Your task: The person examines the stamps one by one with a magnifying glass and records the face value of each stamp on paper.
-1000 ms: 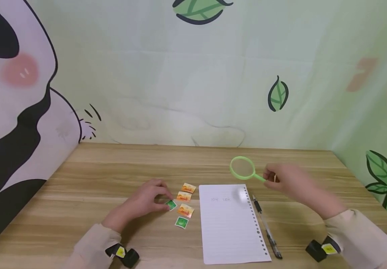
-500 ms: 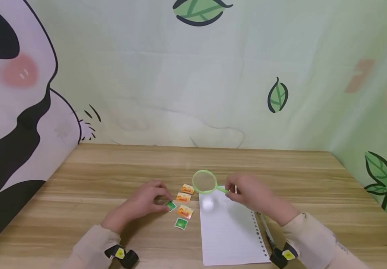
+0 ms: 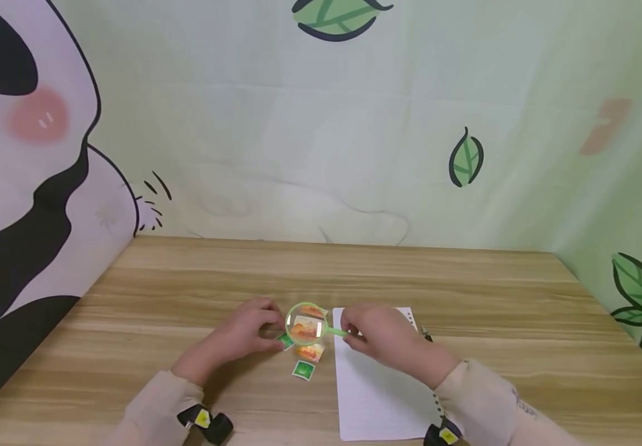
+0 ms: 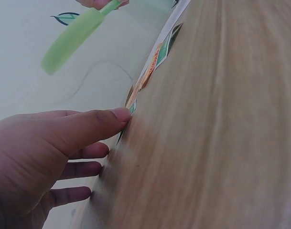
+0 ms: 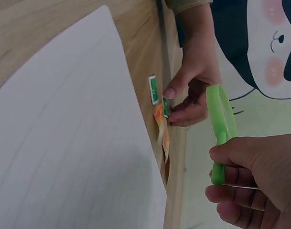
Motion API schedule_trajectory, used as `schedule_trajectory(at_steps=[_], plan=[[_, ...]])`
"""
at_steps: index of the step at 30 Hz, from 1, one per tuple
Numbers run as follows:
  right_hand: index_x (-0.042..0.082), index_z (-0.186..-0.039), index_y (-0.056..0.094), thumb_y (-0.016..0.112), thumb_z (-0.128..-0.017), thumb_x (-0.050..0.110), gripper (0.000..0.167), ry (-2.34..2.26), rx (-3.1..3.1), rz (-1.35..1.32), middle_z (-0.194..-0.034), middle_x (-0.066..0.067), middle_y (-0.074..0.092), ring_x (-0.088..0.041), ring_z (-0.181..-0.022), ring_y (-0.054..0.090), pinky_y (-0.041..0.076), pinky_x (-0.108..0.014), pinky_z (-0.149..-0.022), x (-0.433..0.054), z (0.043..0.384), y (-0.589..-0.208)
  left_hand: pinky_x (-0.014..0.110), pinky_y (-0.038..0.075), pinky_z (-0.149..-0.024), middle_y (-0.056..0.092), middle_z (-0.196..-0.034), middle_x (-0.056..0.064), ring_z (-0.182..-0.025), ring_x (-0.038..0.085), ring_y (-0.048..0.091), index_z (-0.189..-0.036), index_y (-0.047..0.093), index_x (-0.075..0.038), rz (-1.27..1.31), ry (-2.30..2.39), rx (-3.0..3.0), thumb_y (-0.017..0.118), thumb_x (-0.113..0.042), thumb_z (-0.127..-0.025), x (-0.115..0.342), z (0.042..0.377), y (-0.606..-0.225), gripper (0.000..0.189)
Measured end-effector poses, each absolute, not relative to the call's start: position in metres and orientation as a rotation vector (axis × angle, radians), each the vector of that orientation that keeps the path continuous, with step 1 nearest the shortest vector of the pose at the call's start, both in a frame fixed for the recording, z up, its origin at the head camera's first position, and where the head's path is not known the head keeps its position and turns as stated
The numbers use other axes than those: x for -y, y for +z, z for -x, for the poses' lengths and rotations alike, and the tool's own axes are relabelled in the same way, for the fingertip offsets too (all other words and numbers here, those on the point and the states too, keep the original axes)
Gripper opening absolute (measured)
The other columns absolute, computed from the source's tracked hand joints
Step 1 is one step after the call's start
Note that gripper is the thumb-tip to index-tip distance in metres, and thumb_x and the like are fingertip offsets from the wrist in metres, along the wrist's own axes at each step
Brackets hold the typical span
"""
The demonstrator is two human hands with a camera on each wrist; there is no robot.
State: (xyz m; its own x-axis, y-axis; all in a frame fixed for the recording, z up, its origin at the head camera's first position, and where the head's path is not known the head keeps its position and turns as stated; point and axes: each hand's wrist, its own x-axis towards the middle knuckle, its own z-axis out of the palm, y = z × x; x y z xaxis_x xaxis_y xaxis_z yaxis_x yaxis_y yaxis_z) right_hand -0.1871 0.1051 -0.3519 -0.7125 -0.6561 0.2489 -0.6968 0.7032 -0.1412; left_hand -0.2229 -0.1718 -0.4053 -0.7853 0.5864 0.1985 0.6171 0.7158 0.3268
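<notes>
My right hand (image 3: 382, 334) pinches the handle of a green magnifying glass (image 3: 336, 332) between thumb and fingers. Its round lens hovers over the orange-and-white stamps, and one of them looks enlarged through it. In the right wrist view the glass (image 5: 220, 143) stands well above the table. Thumb and fingertips of my left hand (image 3: 245, 331) pinch the edge of a small green stamp (image 3: 286, 341), just left of the lens. Below the lens lie an orange stamp (image 3: 312, 354) and another green stamp (image 3: 303, 370). In the left wrist view the left thumb touches the stamp (image 4: 132, 109).
A lined sheet of paper (image 3: 379, 402) with a punched edge lies right of the stamps, partly under the right forearm. A pen (image 3: 426, 334) beside it is mostly hidden by that arm. The wooden table (image 3: 232, 272) meets a printed wall cloth behind.
My right hand has carried the magnifying glass left and toward me, from beyond the paper to over the orange stamps. The left hand has stayed at the green stamp.
</notes>
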Motion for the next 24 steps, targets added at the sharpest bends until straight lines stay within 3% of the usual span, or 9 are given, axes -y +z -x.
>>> schedule_trajectory(at_steps=[8,24], plan=[[0.015,-0.083,0.059,0.072,-0.083,0.017,0.013,0.214,2.656,-1.158,-0.077,0.007,0.059,0.000,-0.060,0.047,0.041,-0.014,-0.051,-0.097,0.184,-0.360,0.039,0.049,-0.086,0.063,-0.102,0.004,-0.097,0.022,0.057,-0.099,0.072,-0.011,1.029,-0.532,2.780,0.079,-0.026,-0.075,0.173,0.224,-0.406,0.029],[0.017,-0.085,0.061,0.073,-0.082,0.019,0.013,0.075,2.619,-1.203,-0.079,0.007,0.060,-0.003,-0.067,0.054,0.047,-0.016,-0.055,-0.089,0.181,-0.362,0.042,0.049,-0.089,0.064,-0.105,0.003,-0.101,0.023,0.058,-0.100,0.072,-0.014,1.013,-0.541,2.817,0.080,-0.030,-0.075,0.172,0.224,-0.405,0.031]])
